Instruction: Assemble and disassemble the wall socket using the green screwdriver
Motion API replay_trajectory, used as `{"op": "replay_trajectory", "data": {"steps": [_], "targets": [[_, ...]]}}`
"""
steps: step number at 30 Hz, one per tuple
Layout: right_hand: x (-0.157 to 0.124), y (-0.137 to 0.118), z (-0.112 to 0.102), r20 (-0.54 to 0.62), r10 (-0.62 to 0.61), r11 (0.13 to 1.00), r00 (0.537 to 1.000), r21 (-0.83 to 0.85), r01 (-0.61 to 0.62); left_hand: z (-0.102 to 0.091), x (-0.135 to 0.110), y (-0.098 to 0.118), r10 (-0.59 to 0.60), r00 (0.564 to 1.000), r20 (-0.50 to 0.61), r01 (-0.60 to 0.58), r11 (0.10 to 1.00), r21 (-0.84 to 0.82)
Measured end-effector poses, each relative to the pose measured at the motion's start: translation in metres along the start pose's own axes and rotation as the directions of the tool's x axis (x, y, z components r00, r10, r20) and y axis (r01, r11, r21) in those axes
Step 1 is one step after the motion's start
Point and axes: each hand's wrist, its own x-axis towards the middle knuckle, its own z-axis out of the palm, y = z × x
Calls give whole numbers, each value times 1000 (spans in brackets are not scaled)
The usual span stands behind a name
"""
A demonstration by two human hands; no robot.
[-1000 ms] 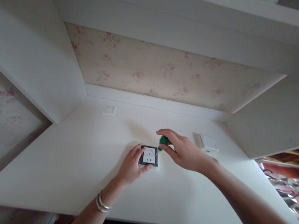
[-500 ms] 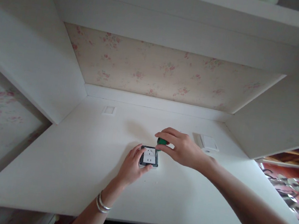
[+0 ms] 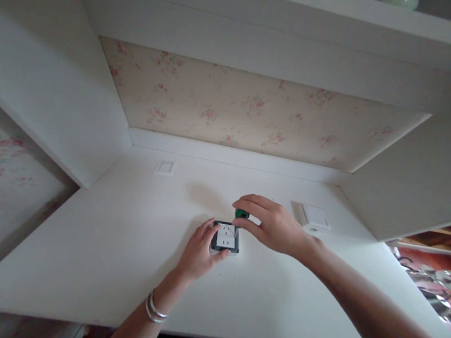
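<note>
The socket (image 3: 226,236) lies on the white tabletop (image 3: 118,254), its left side partly hidden by the left hand (image 3: 200,253), whose fingers clamp it. Right of them, the right hand (image 3: 278,225) pinches a green screwdriver (image 3: 241,213), fingers covering much of it; the tip, below them, is hard to make out. Far beyond the fingers, a pale green object (image 3: 403,0) is cut off.
</note>
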Motion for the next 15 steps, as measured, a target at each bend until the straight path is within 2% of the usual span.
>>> {"op": "replay_trajectory", "data": {"steps": [5,10,12,15], "targets": [[0,-2,0,48,25,999,999,45,-27,0,0,0,1,1000,2,-1,1000,-1],[2,3,2,-39,57,995,998,-76,-60,1,0,-1,-8,1000,-2,8,1000,-6],[2,3,1,-56,68,995,996,-62,-71,1,0,-2,-11,1000,-6,11,1000,-14],[0,-2,0,-22,88,996,996,-1,-88,0,1,-2,-8,1000,-4,8,1000,-22]]}}
